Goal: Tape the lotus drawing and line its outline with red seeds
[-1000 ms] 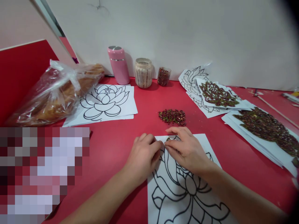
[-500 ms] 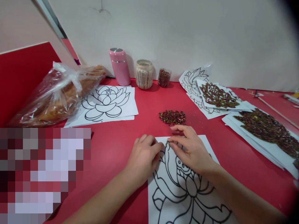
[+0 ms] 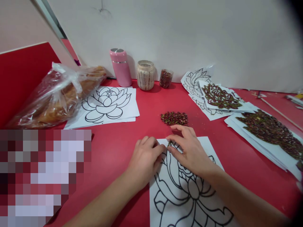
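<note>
A sheet of paper with a black-line lotus drawing (image 3: 175, 208) lies before me. My left hand (image 3: 145, 157) rests at its upper left edge, fingers curled together; whatever they may hold is hidden. Over the top of the sheet is my right hand (image 3: 189, 153), thumb and index finger apart around a few small green beans (image 3: 169, 143) set along a petal tip's outline. Just beyond that hand lies a loose pile of red and green beans (image 3: 174, 118).
Along the wall stand a pink flask (image 3: 120, 67), a ribbed glass jar (image 3: 145, 75) and a small cup of beans (image 3: 166, 78). Left are lotus sheets (image 3: 129, 110) and a plastic bag (image 3: 61, 97). Bean-covered sheets (image 3: 258, 148) and a thin stick (image 3: 281, 112) lie right.
My right hand has shifted slightly left, and its thumb and index finger have spread from a near pinch at the beans. My left hand has stayed in place.
</note>
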The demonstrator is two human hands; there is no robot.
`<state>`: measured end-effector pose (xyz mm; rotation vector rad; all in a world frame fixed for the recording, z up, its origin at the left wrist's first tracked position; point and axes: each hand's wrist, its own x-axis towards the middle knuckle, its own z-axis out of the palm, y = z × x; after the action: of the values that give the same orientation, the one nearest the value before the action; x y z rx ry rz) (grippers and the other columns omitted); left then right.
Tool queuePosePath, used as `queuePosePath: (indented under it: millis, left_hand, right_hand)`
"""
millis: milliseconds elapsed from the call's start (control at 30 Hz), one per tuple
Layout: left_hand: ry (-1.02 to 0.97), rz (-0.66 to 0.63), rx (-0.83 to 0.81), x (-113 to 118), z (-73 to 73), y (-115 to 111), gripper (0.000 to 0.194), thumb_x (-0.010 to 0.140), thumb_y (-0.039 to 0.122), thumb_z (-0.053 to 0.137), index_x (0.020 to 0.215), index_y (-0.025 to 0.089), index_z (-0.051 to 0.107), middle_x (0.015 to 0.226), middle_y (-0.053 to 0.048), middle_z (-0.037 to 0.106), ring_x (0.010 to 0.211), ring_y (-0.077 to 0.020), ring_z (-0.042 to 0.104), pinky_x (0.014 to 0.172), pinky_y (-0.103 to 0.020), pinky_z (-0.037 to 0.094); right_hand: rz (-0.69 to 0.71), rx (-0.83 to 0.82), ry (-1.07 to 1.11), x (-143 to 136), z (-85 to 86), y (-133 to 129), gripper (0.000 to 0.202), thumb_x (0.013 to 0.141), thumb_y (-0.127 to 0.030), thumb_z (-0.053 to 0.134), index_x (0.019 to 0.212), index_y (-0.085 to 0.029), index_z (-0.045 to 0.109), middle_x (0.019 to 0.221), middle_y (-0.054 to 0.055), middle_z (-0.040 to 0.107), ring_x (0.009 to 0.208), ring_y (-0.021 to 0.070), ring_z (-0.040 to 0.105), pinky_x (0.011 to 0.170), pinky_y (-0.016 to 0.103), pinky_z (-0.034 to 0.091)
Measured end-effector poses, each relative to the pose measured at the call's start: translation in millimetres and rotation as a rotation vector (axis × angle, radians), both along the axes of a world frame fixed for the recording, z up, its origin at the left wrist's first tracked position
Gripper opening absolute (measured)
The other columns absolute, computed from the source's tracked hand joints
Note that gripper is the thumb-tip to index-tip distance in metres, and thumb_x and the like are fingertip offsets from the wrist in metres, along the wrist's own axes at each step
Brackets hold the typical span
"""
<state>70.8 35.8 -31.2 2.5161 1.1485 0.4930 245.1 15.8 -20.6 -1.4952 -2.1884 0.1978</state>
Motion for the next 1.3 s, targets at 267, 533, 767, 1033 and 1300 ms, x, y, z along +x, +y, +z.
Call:
queuePosePath:
  millis: [267, 533, 767, 1033, 1300]
  left_hand:
    - [-0.007, -0.002, -0.003, -0.2, -0.1, -0.3, 0.026, 0.076, 0.01, 0.042, 0.088, 0.021, 0.063, 0.079, -0.005, 0.052, 0.075, -0.019, 0.042, 0.064, -0.031, 0.034]
    - [0.008, -0.003, -0.011, -0.5, 1.2, 0.4, 0.029, 0.074, 0.007, 0.042, 0.089, 0.021, 0.063, 0.079, -0.005, 0.052, 0.075, -0.0188, 0.043, 0.064, -0.031, 0.034]
    - [0.001, 0.007, 0.026, 0.0, -3.2, 0.8, 0.029, 0.074, 0.008, 0.042, 0.088, 0.022, 0.063, 0.078, -0.004, 0.052, 0.073, -0.0178, 0.042, 0.062, -0.029, 0.033]
    - [-0.009, -0.001, 0.047, -0.5, -4.3, 0.6, 0.028, 0.075, 0.008, 0.042, 0.089, 0.023, 0.062, 0.078, -0.004, 0.051, 0.073, -0.0178, 0.041, 0.061, -0.029, 0.031]
    - [0.004, -0.016, 0.051, -1.0, -4.7, 0.4, 0.029, 0.077, 0.011, 0.042, 0.092, 0.025, 0.062, 0.079, -0.004, 0.05, 0.073, -0.0178, 0.04, 0.061, -0.029, 0.031]
  right_hand:
    - [-0.019, -0.038, 0.042, 2.3, 0.4, -0.5, 0.024, 0.079, -0.027, 0.051, 0.101, -0.021, 0.057, 0.12, 0.008, 0.043, 0.11, 0.0244, 0.038, 0.09, 0.043, 0.037]
    - [-0.154, -0.002, 0.342, 17.9, 6.3, 2.9, 0.02, 0.084, -0.027, 0.044, 0.098, -0.022, 0.058, 0.113, 0.006, 0.047, 0.108, 0.0206, 0.043, 0.09, 0.039, 0.039]
    - [-0.156, -0.046, 0.455, 23.2, 8.1, 3.4, 0.011, 0.08, -0.025, 0.05, 0.087, -0.022, 0.059, 0.107, 0.005, 0.048, 0.101, 0.0171, 0.048, 0.084, 0.032, 0.043]
    - [0.001, -0.081, 0.162, 2.4, 7.1, -4.6, 0.01, 0.075, -0.014, 0.051, 0.075, -0.019, 0.059, 0.112, 0.006, 0.044, 0.105, 0.0187, 0.041, 0.089, 0.034, 0.039]
    - [0.068, -0.062, 0.049, 1.2, 6.5, -5.9, 0.012, 0.074, -0.011, 0.049, 0.077, -0.017, 0.06, 0.113, 0.008, 0.046, 0.105, 0.0207, 0.04, 0.087, 0.035, 0.04]
